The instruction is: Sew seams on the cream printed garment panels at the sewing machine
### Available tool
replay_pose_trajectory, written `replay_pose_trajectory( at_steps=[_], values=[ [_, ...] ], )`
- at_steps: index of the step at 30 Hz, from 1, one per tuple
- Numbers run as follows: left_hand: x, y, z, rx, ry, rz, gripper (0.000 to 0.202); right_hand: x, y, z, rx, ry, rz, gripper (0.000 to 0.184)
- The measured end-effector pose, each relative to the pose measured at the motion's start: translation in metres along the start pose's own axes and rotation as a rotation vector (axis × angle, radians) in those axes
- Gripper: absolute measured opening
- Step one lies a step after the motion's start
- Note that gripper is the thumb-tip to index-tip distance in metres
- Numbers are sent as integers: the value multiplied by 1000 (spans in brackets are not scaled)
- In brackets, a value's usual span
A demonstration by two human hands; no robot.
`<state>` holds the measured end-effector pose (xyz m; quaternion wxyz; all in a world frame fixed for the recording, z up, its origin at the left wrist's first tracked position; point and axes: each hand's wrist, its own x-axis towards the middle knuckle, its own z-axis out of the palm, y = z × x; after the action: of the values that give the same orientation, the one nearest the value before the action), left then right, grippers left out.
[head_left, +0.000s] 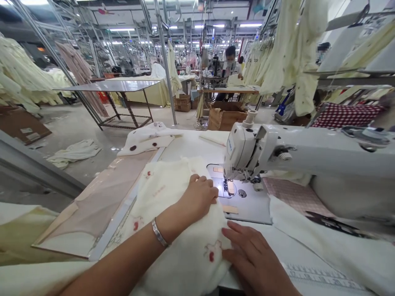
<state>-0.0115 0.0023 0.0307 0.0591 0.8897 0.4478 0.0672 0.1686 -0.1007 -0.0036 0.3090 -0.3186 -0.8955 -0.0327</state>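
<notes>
White printed cloth [185, 242] lay at six o'clock. My left hand [199, 195] gripped its edge; my right hand [254, 255], at five, touched it, pinch unclear. Seemingly aligning; next called for guiding it toward the sewing machine [311, 144], three o'clock.

The head camera looks forward, down over cloth [193, 244].

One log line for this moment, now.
left hand: curled on cream cloth; right hand: touching its right edge; sewing machine: right of cloth, light on
</notes>
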Motion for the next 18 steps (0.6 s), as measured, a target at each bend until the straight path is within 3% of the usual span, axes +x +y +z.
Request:
replay_pose_trajectory(
  at_steps=[3, 7, 11, 18],
  values=[
    [-4, 11, 3, 40, 14, -18, 10, 4, 5, -2, 4, -73, -64, 26],
    [-28, 26, 19, 49, -26, -14, 15, 4, 14, 1, 26, -95, -86, 28],
    [-46, 25, 36, 31, 68, 43, 39, 6, 21, 2, 24, -103, -119, 28],
    [-20, 4, 34, -113, 107, 133, 40, 14, 38, -5, -26, -128, -92, 32]
  ],
)
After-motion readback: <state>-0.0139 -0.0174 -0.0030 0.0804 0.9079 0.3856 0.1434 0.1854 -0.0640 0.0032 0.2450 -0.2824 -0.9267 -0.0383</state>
